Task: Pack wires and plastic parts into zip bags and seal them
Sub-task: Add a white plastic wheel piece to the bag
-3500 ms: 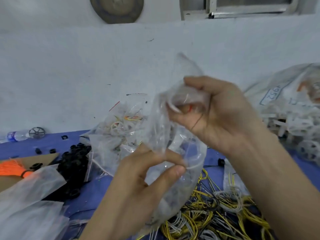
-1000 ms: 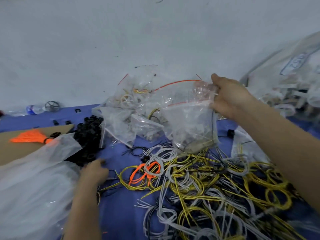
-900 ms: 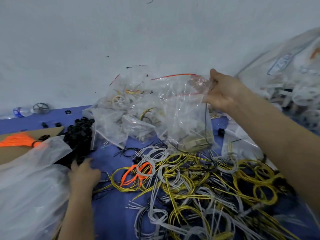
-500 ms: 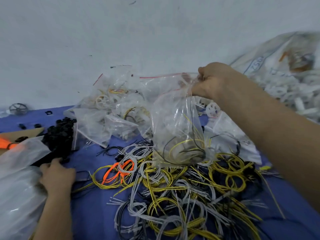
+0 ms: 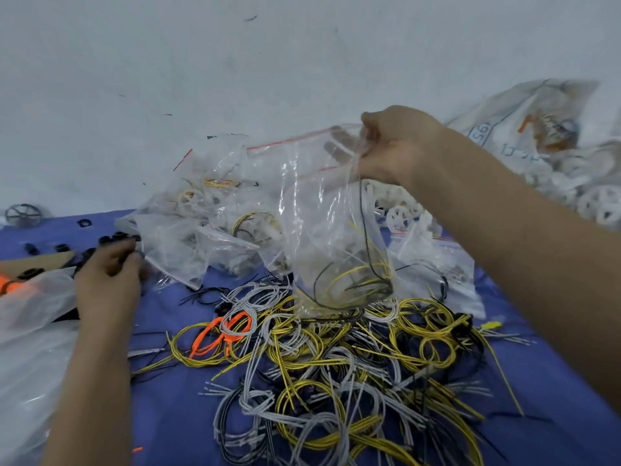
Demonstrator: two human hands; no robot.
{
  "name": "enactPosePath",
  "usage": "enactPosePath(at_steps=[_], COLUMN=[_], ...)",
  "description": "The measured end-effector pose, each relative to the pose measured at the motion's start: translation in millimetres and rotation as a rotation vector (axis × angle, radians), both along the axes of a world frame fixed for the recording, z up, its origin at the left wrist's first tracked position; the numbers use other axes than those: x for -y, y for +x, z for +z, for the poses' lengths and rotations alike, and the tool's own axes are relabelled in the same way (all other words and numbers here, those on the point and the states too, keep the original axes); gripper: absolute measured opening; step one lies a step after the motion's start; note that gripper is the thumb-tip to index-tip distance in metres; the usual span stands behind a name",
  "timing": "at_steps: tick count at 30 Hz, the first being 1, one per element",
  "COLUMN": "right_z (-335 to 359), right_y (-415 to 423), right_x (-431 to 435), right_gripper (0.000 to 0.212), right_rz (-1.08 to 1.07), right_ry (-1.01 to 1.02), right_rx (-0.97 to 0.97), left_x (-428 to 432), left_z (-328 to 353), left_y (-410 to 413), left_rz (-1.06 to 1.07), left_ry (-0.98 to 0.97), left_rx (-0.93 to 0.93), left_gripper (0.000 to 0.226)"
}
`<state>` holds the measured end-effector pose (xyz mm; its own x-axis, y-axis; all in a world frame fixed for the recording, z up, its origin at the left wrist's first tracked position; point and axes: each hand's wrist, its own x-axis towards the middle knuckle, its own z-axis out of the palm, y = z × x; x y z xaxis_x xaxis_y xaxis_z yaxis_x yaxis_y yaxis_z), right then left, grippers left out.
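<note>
Over the wire pile [image 5: 336, 358] the zip bag [image 5: 329, 237], a few wires inside, hangs unsealed, pinched by the right hand [image 5: 396, 146]. The left hand [image 5: 107, 280] has crept up to the black parts [image 5: 112, 237], fingers curled; whether it grips one, I cannot tell. Plastic parts look next.

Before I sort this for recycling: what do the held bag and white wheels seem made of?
Held bag: thin clear plastic film, glossy; it creases, glares and shows wires inside. White wheels: probably moulded plastic, matte, thin even spokes.
</note>
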<state>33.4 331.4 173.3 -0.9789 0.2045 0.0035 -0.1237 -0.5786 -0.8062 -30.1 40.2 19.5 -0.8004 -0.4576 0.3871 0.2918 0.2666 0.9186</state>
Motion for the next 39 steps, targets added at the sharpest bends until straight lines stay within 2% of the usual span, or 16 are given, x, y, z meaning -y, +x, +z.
enactPosePath(at_steps=[1, 2, 5, 7, 10, 14, 16, 20, 21, 25, 29, 31, 33, 34, 37, 39], right_z=[-2, -6, -26, -29, -23, -17, -15, -13, -11, -3, 3, 5, 7, 7, 3, 4], right_y=[0, 6, 17, 24, 36, 48, 55, 68, 71, 79, 83, 88, 95, 96, 95, 93], right_x=[3, 5, 7, 10, 7, 1, -2, -9, -12, -30, -45, -42, -29, -18, 8, 14], right_gripper=[0.031, 0.030, 0.025, 0.023, 0.020, 0.022, 0.024, 0.023, 0.023, 0.023, 0.018, 0.034, 0.056, 0.060, 0.028, 0.013], right_rz=[0.056, 0.121, 0.251, 0.261, 0.272, 0.245, 0.198, 0.137, 0.117, 0.110, 0.056, 0.031, 0.071, 0.106, 0.155, 0.107], right_ry=[0.110, 0.321, 0.962, 1.175, 1.242, 1.493, 1.618, 1.746, 1.773, 1.804, 1.841, 1.800, 1.775, 1.781, 1.786, 1.797], right_rx=[-0.028, -0.075, -0.244, -0.343, -0.432, -0.498, -0.508, -0.460, -0.451, -0.396, -0.302, -0.280, -0.331, -0.371, -0.483, -0.473], left_x=[-6, -13, -50, -79, -102, -95, -89, -81, -77, -60, -59, -64, -72, -77, -86, -88], left_z=[15, 31, 79, 88, 92, 93, 96, 113, 116, 117, 121, 123, 126, 126, 127, 128], left_y=[8, 18, 57, 74, 81, 85, 87, 98, 99, 99, 103, 108, 113, 115, 119, 118], left_rz=[-0.087, -0.194, -0.469, -0.586, -0.650, -0.736, -0.695, -0.584, -0.554, -0.454, -0.561, -0.630, -0.691, -0.719, -0.792, -0.837], left_ry=[0.062, 0.105, -0.114, -0.326, -0.568, -0.680, -0.774, -1.076, -1.155, -1.361, -1.216, -1.175, -1.143, -1.126, -1.033, -0.969], left_rx=[-0.106, -0.231, -0.529, -0.500, -0.367, -0.216, -0.159, -0.075, -0.078, -0.242, -0.220, -0.249, -0.276, -0.286, -0.267, -0.231], left_gripper=[0.021, 0.020, 0.022, 0.020, 0.016, 0.012, 0.013, 0.053, 0.053, 0.018, 0.011, 0.014, 0.019, 0.021, 0.026, 0.037])
